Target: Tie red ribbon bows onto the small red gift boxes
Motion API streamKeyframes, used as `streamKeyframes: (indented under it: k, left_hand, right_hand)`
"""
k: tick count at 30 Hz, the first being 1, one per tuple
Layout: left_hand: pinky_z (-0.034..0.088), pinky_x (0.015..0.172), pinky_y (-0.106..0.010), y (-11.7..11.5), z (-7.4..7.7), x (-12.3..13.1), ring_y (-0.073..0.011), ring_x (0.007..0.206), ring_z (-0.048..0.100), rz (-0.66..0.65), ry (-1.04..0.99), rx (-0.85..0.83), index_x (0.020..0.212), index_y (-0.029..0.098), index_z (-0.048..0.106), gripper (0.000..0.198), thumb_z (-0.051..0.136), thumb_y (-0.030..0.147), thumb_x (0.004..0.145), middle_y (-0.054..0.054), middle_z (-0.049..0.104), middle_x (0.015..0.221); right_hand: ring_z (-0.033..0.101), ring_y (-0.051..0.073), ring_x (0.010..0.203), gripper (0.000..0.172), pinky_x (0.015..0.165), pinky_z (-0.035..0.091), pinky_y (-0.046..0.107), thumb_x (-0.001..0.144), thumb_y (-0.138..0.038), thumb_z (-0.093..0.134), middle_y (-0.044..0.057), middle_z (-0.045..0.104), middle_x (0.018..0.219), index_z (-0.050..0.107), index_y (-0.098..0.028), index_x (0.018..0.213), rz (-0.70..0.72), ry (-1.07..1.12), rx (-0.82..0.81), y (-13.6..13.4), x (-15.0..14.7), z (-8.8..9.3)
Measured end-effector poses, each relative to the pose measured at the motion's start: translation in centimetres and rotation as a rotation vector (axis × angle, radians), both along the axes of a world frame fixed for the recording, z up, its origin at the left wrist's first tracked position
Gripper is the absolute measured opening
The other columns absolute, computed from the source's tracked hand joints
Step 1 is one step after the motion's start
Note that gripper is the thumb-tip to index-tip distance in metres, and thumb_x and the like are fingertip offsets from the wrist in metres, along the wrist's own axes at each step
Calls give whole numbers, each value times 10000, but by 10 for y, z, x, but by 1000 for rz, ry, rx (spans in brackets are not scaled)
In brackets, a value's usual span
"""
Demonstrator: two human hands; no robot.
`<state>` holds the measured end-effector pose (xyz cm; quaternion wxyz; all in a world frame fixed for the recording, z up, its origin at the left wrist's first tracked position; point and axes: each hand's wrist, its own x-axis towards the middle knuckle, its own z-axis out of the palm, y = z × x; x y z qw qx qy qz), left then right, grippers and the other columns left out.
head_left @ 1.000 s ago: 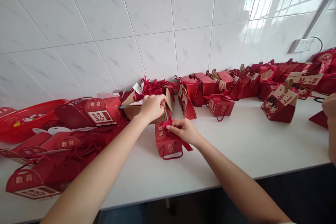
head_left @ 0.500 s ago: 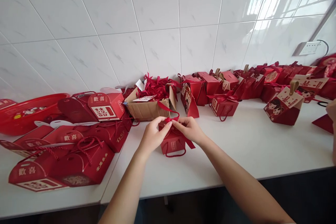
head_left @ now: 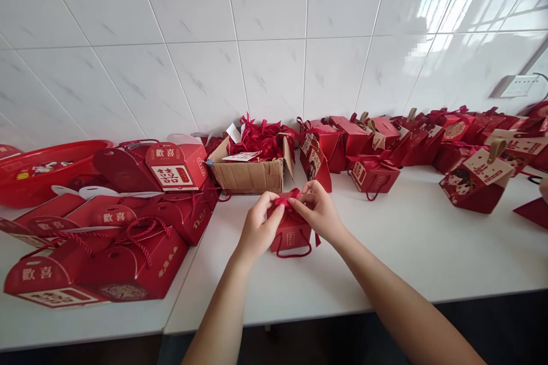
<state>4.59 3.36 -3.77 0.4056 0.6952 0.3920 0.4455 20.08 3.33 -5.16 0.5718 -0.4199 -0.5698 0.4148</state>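
Note:
A small red gift box (head_left: 290,238) with a rope handle hanging on its front stands on the white table. Over its top, a red ribbon (head_left: 287,198) is pinched by both hands. My left hand (head_left: 259,228) grips it from the left between thumb and forefinger. From the right, my right hand (head_left: 319,214) pinches the ribbon close to the left fingertips. The fingers partly cover the ribbon and the box top, so the knot's shape cannot be made out.
A cardboard box (head_left: 248,177) of red ribbons stands behind. Larger red boxes (head_left: 103,268) and a red basin (head_left: 51,168) are at left. Several small gift boxes (head_left: 377,174) line the wall at right. Part of another person's hand (head_left: 543,188) shows at the right edge.
The long ribbon end that looped up above the hands has been drawn down into the fingers. My right hand's fingers have lifted slightly. The view has shifted a little.

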Motion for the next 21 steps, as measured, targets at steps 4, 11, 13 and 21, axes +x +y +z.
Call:
streamKeyframes:
  k: [4, 11, 13, 21]
  left_hand:
    - [470, 800, -228, -1, 0, 2, -140, 917, 612, 63, 7, 104, 937, 204, 567, 131, 599, 253, 820, -9, 661, 924]
    - [495, 784, -233, 0, -2, -1, -142, 859, 635, 129, -43, 98, 867, 180, 634, 96, 631, 233, 786, -33, 690, 874]
    - [499, 785, -238, 0, -3, -2, -147, 868, 639, 131, -50, 95, 871, 181, 634, 104, 634, 241, 786, -37, 695, 889]
    - [511, 789, -270, 0, -7, -3, -168, 871, 651, 160, 44, 167, 879, 199, 653, 117, 622, 286, 807, -33, 706, 900]
  right_hand:
    - [428, 86, 495, 253, 484, 315, 216, 790, -395, 638, -21, 631, 645, 465, -212, 811, 3, -82, 45, -3, 0, 0]
    - [572, 140, 669, 208, 555, 430, 255, 822, -375, 599, 52, 661, 825, 696, -191, 822, -136, -325, 170, -10, -1, 6]
    - [585, 150, 737, 210, 602, 456, 267, 818, -379, 611, 62, 650, 907, 719, -206, 868, -120, -378, 211, -10, 2, 7]
    - [573, 163, 709, 171, 648, 480, 319, 822, -324, 619, 52, 638, 876, 741, -241, 908, -53, -514, 226, -6, 11, 4]
